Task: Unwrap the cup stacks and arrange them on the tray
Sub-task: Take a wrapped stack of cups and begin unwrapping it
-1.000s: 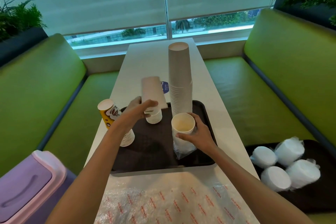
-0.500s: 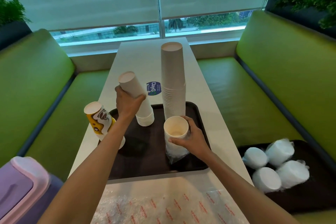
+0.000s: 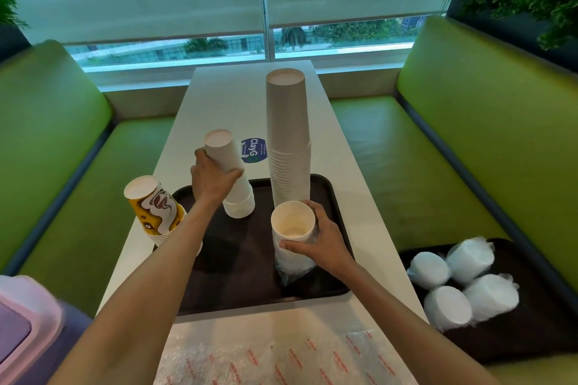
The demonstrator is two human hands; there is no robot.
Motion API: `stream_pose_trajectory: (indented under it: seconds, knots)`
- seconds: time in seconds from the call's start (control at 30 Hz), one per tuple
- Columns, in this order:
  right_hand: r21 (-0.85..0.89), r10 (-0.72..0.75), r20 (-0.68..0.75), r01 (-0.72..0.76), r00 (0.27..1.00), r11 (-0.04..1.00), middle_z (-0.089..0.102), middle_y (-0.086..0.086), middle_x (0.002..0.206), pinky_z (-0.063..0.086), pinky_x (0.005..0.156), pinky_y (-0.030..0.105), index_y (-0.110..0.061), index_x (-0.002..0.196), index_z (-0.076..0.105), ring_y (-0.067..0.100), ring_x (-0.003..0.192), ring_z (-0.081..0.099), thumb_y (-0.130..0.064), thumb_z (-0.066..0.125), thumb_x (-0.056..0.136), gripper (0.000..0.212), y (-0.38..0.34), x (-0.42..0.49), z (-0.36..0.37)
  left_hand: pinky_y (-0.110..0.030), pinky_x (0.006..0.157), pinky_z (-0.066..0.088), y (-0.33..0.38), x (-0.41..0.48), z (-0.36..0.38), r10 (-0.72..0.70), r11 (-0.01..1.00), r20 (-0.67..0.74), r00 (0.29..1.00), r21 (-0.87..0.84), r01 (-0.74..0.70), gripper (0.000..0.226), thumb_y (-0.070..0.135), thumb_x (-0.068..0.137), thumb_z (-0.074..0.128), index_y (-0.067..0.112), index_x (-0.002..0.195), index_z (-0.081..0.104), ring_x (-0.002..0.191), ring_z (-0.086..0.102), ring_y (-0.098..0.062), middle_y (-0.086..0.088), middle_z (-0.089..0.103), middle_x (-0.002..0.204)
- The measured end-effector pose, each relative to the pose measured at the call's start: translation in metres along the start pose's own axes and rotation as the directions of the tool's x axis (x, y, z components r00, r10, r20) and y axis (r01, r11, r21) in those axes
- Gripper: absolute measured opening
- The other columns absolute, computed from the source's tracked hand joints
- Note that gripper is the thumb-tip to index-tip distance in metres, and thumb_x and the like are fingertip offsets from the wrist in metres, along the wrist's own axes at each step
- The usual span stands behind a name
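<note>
The tall cup stack (image 3: 287, 134) stands upside down at the far side of the dark tray (image 3: 250, 291). The left hand (image 3: 212, 178) grips the smaller white stack (image 3: 233, 178), tilted, base on the tray. The right hand (image 3: 322, 244) curls around the mouth-up stack (image 3: 292, 228), plastic wrap (image 3: 294, 272) around its lower part.

A round blue sticker (image 3: 252, 151) lies on the white table (image 3: 219, 97), just beyond the far edge of the tray (image 3: 244, 275). It reads "ClayG", turned sideways; the smaller lines beside it are too small to read. The near plastic sheet (image 3: 281, 359) carries repeated red words, too blurred to read.
</note>
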State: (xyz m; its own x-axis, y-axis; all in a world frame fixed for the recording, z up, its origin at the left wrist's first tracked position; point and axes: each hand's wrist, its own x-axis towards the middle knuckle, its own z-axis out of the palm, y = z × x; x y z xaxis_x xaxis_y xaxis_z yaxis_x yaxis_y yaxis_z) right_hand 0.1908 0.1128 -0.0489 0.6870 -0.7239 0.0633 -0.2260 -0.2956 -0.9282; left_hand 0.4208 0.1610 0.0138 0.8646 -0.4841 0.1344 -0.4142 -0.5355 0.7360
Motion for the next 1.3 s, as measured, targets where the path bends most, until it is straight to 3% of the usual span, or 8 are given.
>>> stream_pose_trajectory:
  seconds: [0.23,0.33,0.47,0.57,0.67,0.87,1.1,1.3]
  knots:
    - [-0.012,-0.007,-0.002,0.007,1.000,1.000,0.055,-0.010,0.121,0.045,0.096,0.024,-0.036,0.125,0.038,0.009,0.113,0.052,-0.030,0.090,0.061,0.082,0.001,0.002,-0.002,-0.046,0.107,0.032,-0.008,-0.006,0.008,-0.132,0.990,0.186,0.974,-0.030,0.140,0.100,0.022,0.074,0.081,0.003,0.146,0.013,0.135,0.034,-0.037,-0.020,0.032,0.147]
    - [-0.025,-0.014,-0.007,0.014,1.000,1.000,0.056,-0.007,0.122,0.045,0.096,0.025,-0.034,0.125,0.038,0.011,0.113,0.052,-0.029,0.090,0.062,0.082,0.002,0.001,-0.003,-0.042,0.111,0.028,-0.003,-0.032,0.008,-0.164,0.975,0.119,0.979,-0.128,0.179,0.096,0.021,0.080,0.075,0.005,0.149,0.011,0.139,0.027,-0.034,-0.019,0.025,0.151]
    - [-0.021,-0.012,-0.023,0.012,1.000,1.000,0.057,-0.004,0.124,0.047,0.097,0.030,-0.030,0.128,0.041,0.014,0.114,0.053,-0.027,0.090,0.062,0.082,0.002,0.000,-0.001,-0.030,0.098,0.038,0.014,-0.080,0.005,0.039,0.981,-0.018,0.999,-0.191,-0.041,0.060,0.012,0.086,0.066,0.006,0.138,0.038,0.125,0.046,-0.026,-0.014,0.045,0.138]
    - [0.003,0.000,-0.029,0.000,1.000,1.000,0.057,-0.003,0.125,0.048,0.097,0.030,-0.024,0.133,0.042,0.015,0.114,0.054,-0.025,0.089,0.063,0.084,0.001,-0.001,0.002,-0.023,0.092,0.042,0.024,-0.095,0.001,0.252,0.961,0.229,0.940,-0.174,-0.215,0.039,0.018,0.089,0.064,0.011,0.126,0.054,0.110,0.053,-0.014,-0.006,0.054,0.128]
    - [0.033,0.022,-0.030,-0.021,0.999,0.999,0.060,-0.002,0.122,0.049,0.098,0.032,-0.022,0.135,0.043,0.014,0.111,0.057,-0.021,0.089,0.064,0.084,0.000,-0.002,0.004,-0.031,0.098,0.046,0.035,-0.097,-0.002,0.360,0.925,0.509,0.782,-0.083,-0.372,0.048,0.031,0.086,0.067,0.015,0.129,0.053,0.113,0.053,-0.016,-0.003,0.050,0.129]
    - [0.051,0.062,-0.055,-0.059,0.997,0.997,0.058,0.005,0.129,0.046,0.103,0.036,-0.018,0.139,0.041,0.019,0.119,0.055,-0.022,0.088,0.065,0.089,0.001,-0.004,0.011,-0.034,0.102,0.041,0.055,-0.098,-0.001,0.320,0.773,0.710,0.628,0.187,-0.606,0.068,0.041,0.078,0.073,0.013,0.134,0.048,0.120,0.048,-0.022,-0.004,0.047,0.134]
    - [0.080,0.087,-0.059,-0.082,0.994,0.993,0.061,0.002,0.126,0.048,0.098,0.030,-0.019,0.136,0.046,0.013,0.112,0.056,-0.025,0.088,0.065,0.083,0.007,-0.006,0.015,-0.038,0.098,0.046,0.065,-0.096,0.005,0.272,0.662,0.741,0.615,0.320,-0.678,0.076,0.043,0.074,0.076,0.010,0.135,0.045,0.116,0.052,-0.024,-0.008,0.049,0.131]
    - [0.073,0.104,-0.032,-0.102,0.994,0.992,0.054,-0.012,0.115,0.039,0.079,0.004,-0.022,0.142,0.037,0.009,0.112,0.054,-0.026,0.085,0.069,0.087,0.017,-0.008,0.020,-0.037,0.095,0.047,0.066,-0.096,0.007,0.262,0.668,0.733,0.627,0.331,-0.666,0.075,0.043,0.073,0.077,0.009,0.133,0.045,0.113,0.053,-0.025,-0.009,0.051,0.128]
